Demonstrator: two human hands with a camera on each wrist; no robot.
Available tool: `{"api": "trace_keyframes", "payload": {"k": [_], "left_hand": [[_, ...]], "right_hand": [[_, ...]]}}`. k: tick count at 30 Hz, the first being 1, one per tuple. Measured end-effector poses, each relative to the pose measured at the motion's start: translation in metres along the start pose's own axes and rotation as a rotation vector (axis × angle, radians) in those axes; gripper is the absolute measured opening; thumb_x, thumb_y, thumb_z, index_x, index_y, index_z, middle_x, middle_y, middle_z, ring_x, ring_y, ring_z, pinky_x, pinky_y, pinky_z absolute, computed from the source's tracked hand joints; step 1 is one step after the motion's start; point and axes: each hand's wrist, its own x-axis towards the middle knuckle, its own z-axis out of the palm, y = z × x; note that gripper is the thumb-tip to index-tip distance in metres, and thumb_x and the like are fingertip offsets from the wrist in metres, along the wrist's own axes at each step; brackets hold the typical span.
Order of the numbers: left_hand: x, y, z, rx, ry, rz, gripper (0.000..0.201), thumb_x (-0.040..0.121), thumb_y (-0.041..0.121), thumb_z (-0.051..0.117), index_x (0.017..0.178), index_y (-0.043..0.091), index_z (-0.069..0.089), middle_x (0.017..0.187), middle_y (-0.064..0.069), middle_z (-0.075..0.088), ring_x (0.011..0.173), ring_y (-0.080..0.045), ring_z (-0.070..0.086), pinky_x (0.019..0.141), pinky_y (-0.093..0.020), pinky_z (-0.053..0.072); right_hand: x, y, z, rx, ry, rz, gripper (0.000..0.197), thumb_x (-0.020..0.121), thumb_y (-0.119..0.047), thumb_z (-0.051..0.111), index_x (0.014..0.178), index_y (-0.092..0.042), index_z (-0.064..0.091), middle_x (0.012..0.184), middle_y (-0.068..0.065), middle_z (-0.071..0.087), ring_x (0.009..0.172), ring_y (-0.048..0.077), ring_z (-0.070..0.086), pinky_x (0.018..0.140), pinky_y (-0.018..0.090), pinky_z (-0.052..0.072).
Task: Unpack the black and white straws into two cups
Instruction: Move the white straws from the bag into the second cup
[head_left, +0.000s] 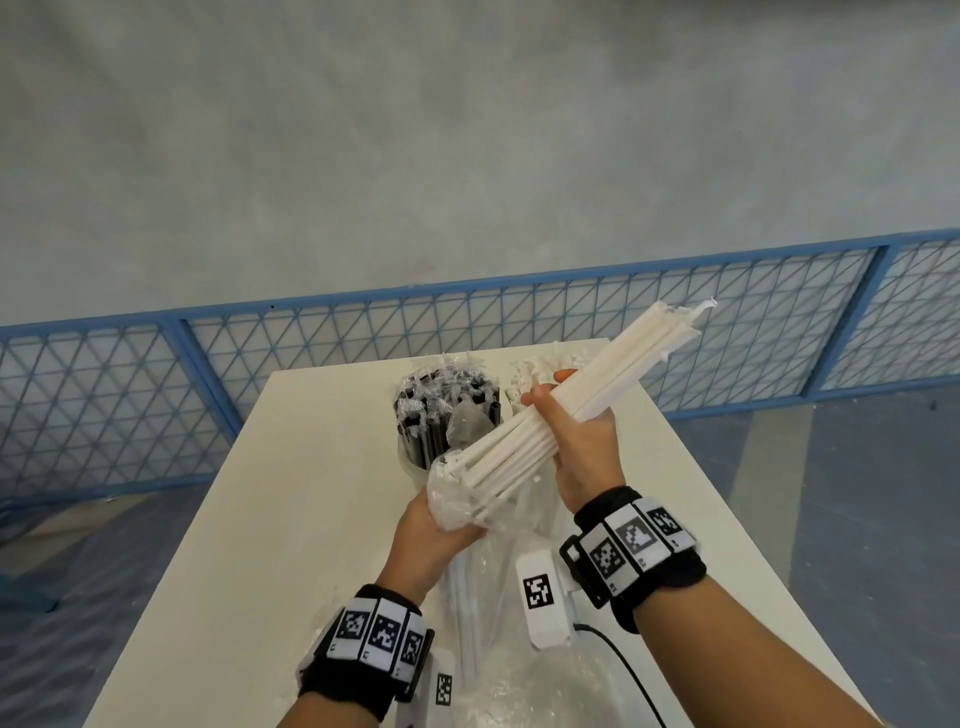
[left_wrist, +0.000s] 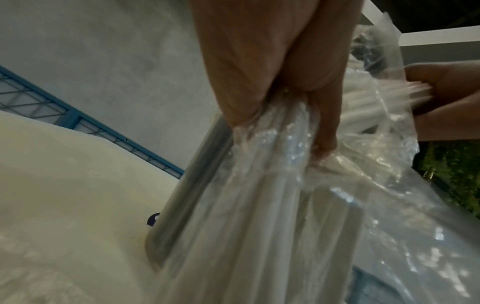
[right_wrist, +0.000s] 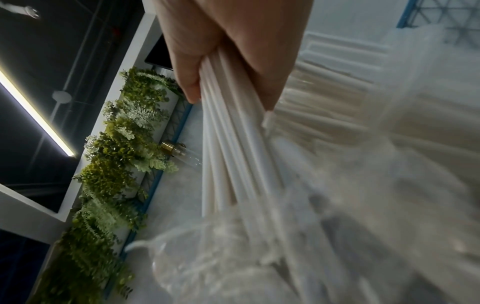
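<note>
A bundle of white straws (head_left: 587, 395) slants up to the right above the table. My right hand (head_left: 576, 441) grips its middle, fingers curled round it (right_wrist: 233, 115). The bundle's lower end sits in a clear plastic bag (head_left: 457, 504), which my left hand (head_left: 431, 530) grips from below; its fingers bunch the film (left_wrist: 272, 144). Behind, a clear cup (head_left: 415, 462) holds black straws (head_left: 441, 410) in clear wrappers. A second group of white straws (head_left: 535, 371) stands just right of it, mostly hidden by my right hand.
The white table (head_left: 291, 519) runs away from me. More crumpled clear plastic (head_left: 519, 686) lies on it near my wrists, with a black cable (head_left: 623, 670). A blue mesh fence (head_left: 311, 353) stands beyond the table's far edge.
</note>
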Motion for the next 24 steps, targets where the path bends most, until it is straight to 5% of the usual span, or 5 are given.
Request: {"api": "trace_keyframes", "payload": {"k": [5, 9, 14, 19, 24], "left_hand": [[0.002, -0.001, 0.004, 0.038, 0.0, -0.005, 0.052, 0.062, 0.006, 0.082, 0.111, 0.006, 0.064, 0.106, -0.012, 0.07, 0.101, -0.025, 0.066, 0.081, -0.03, 0.056], [0.003, -0.002, 0.002, 0.037, 0.06, -0.001, 0.052, 0.055, 0.013, 0.081, 0.104, 0.005, 0.066, 0.099, -0.012, 0.071, 0.091, -0.023, 0.066, 0.069, -0.02, 0.054], [0.003, -0.002, -0.001, 0.087, 0.075, -0.024, 0.037, 0.068, -0.003, 0.077, 0.1, 0.011, 0.065, 0.089, -0.002, 0.069, 0.084, -0.016, 0.064, 0.064, -0.016, 0.05], [0.004, -0.003, -0.006, 0.087, 0.101, -0.035, 0.038, 0.066, -0.002, 0.08, 0.099, 0.01, 0.065, 0.088, -0.004, 0.069, 0.082, -0.017, 0.064, 0.063, -0.017, 0.05], [0.003, -0.001, -0.001, 0.044, 0.058, -0.011, 0.038, 0.069, -0.008, 0.075, 0.101, 0.007, 0.063, 0.085, 0.0, 0.068, 0.08, -0.014, 0.063, 0.058, -0.008, 0.049]], "right_hand": [[0.007, -0.005, -0.008, 0.07, 0.134, -0.002, 0.009, 0.088, -0.006, 0.059, 0.087, -0.013, 0.052, 0.07, 0.003, 0.06, 0.065, 0.013, 0.061, 0.072, 0.034, 0.052], [0.023, -0.024, -0.015, 0.072, 0.233, -0.06, 0.008, 0.089, -0.01, 0.058, 0.088, -0.013, 0.051, 0.072, 0.002, 0.058, 0.064, 0.01, 0.06, 0.068, 0.029, 0.051], [0.038, -0.046, -0.023, 0.051, 0.248, -0.144, 0.017, 0.089, -0.01, 0.058, 0.101, -0.009, 0.047, 0.072, 0.001, 0.058, 0.06, 0.007, 0.061, 0.064, 0.025, 0.054], [0.047, -0.067, -0.023, 0.005, 0.261, -0.262, 0.014, 0.088, -0.011, 0.06, 0.093, -0.014, 0.047, 0.072, 0.0, 0.057, 0.064, 0.01, 0.059, 0.069, 0.03, 0.054], [0.041, -0.06, -0.011, -0.204, 0.167, -0.351, 0.017, 0.087, -0.013, 0.061, 0.091, -0.024, 0.048, 0.078, -0.001, 0.06, 0.069, 0.005, 0.06, 0.068, 0.022, 0.051]]}}
